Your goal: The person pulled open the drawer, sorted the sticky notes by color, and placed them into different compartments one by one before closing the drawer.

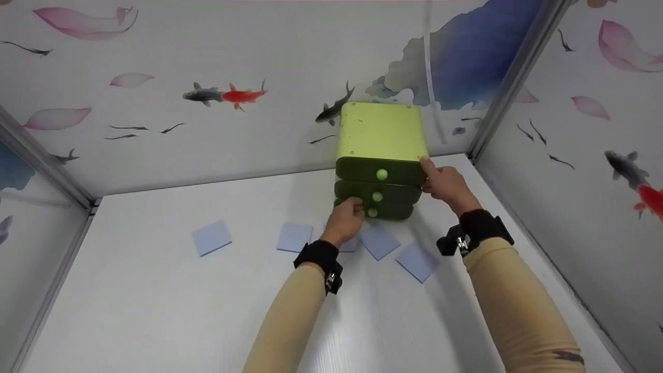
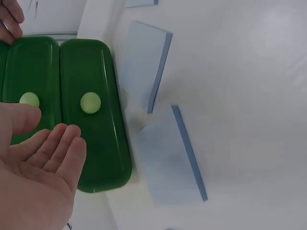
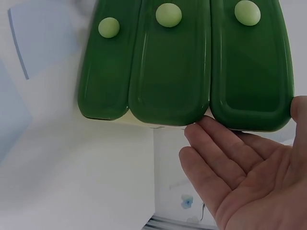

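Observation:
A small three-drawer cabinet (image 1: pixel 382 129) stands against the back wall, with a light green top, dark green drawer fronts (image 3: pixel 170 72) and round pale green knobs (image 2: pixel 90 102). My left hand (image 1: pixel 346 220) is at the left of the lower drawers, its fingers loosely bent and nothing visible between them. In the left wrist view its palm faces the fronts. My right hand (image 1: pixel 448 184) rests on the cabinet's right side. Its thumb touches the top drawer's upper corner, and the extended fingers (image 3: pixel 216 158) lie along the side. All three drawers look closed.
Several light blue square pieces lie on the white table (image 1: pixel 155 311) in front of the cabinet, one blue square (image 1: pixel 211 238) farther left. Another blue square (image 1: pixel 418 262) lies near my right wrist. Walls printed with fish and petals enclose the table.

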`<action>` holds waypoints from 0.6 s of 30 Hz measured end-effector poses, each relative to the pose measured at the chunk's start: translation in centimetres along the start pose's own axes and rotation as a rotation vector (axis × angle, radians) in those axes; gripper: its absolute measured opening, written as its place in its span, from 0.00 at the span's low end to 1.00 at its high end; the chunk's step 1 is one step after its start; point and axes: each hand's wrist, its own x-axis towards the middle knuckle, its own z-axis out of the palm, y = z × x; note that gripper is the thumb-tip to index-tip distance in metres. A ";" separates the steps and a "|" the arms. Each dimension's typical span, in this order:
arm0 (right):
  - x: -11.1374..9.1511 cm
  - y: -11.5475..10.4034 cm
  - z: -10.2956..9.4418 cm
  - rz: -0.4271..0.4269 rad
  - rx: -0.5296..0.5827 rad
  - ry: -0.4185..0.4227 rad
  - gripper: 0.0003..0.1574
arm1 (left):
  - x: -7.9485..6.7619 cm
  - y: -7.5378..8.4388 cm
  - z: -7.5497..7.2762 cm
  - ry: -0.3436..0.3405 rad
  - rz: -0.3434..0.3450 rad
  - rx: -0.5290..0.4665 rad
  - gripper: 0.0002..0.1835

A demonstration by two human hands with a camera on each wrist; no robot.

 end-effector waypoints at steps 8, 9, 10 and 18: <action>-0.1 1.4 0.0 -0.017 0.047 0.033 0.57 | -1.0 0.4 -3.0 0.181 0.026 0.044 0.12; -0.2 1.7 0.1 -0.016 0.052 0.053 0.56 | -1.0 0.5 -3.4 0.202 0.029 0.035 0.12; -0.2 2.2 0.2 -0.013 0.057 0.082 0.55 | -1.0 0.6 -3.7 0.222 0.030 0.024 0.13; -0.8 6.4 3.2 0.056 0.126 0.214 0.30 | -1.1 0.4 -5.5 0.255 -0.010 -0.077 0.20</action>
